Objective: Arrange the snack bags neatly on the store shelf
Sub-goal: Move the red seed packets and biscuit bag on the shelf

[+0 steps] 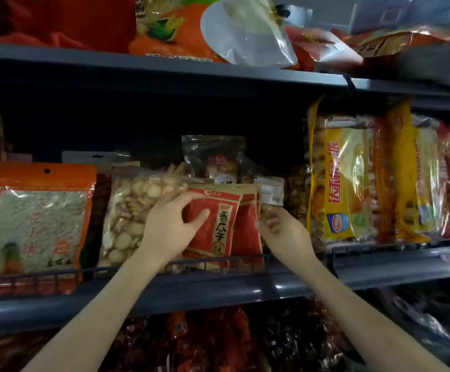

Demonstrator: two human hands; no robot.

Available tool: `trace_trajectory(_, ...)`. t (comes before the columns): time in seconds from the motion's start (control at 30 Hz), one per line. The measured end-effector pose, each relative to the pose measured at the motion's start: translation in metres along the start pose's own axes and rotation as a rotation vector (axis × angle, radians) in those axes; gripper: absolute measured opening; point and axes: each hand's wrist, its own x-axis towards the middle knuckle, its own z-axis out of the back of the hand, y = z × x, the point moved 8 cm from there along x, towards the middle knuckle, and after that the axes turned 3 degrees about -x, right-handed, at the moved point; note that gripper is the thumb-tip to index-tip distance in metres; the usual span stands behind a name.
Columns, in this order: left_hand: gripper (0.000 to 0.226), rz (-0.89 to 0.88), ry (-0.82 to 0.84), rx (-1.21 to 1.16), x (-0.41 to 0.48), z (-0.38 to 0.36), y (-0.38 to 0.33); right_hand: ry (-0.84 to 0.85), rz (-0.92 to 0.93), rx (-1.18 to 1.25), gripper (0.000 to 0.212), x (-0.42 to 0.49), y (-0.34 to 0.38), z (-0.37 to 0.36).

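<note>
I see the shelf (pixel 218 294) running across the view, a low wire rail (pixel 44 276) along its front edge. Standing behind that rail, just ahead of my fingers, are the red bags (pixel 219 226), a small stack set upright with the long axis vertical and the printed fronts facing me, tops up. My left hand (pixel 168 226) grips the front bag's left edge: the thumb lies across its face, the other fingers curl over its upper left corner, so that hand is closed on the bag. My right hand (pixel 283 230) is at the stack's right edge, fingers half curled and touching the side of the rear bags; I cannot tell whether it truly pinches them. Left of my left fingers, touching the back of that hand, leans a clear biscuit bag (pixel 127 213), and farther left stands an orange bag (pixel 34 221). Right of my right fingers stand yellow packs (pixel 350 183) on edge, close by. Behind the red stack, past my fingertips, a clear pouch (pixel 213 157) rises upright, with a labelled packet (pixel 272 191) beside it.
</note>
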Motion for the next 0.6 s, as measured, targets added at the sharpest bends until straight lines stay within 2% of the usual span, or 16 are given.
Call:
trace_trajectory(0.1, 0.043, -0.009, -0.005, 0.148, 0.015, -0.017, -0.007, 0.055, -0.06, 0.053, 0.032, 0.019, -0.016, -0.011)
trace_trajectory(0.2, 0.048, -0.022, 0.065, 0.27, 0.026, -0.036, -0.011, 0.113, -0.072, 0.174, 0.042, 0.032, -0.024, -0.027)
trace_trajectory(0.33, 0.056, -0.025, 0.088, 0.355, 0.039, -0.043, -0.006, 0.147, -0.089, 0.236, 0.042, 0.046, -0.032, -0.04)
trace_trajectory(0.5, 0.065, -0.108, 0.201, 0.487, 0.05, -0.054, -0.002, 0.227, -0.158, 0.515, 0.073, 0.05, -0.031, -0.06)
trace_trajectory(0.6, 0.061, -0.135, 0.209, 0.502, 0.055, -0.054, 0.0, 0.265, -0.133, 0.606, 0.07, 0.048, -0.023, -0.063)
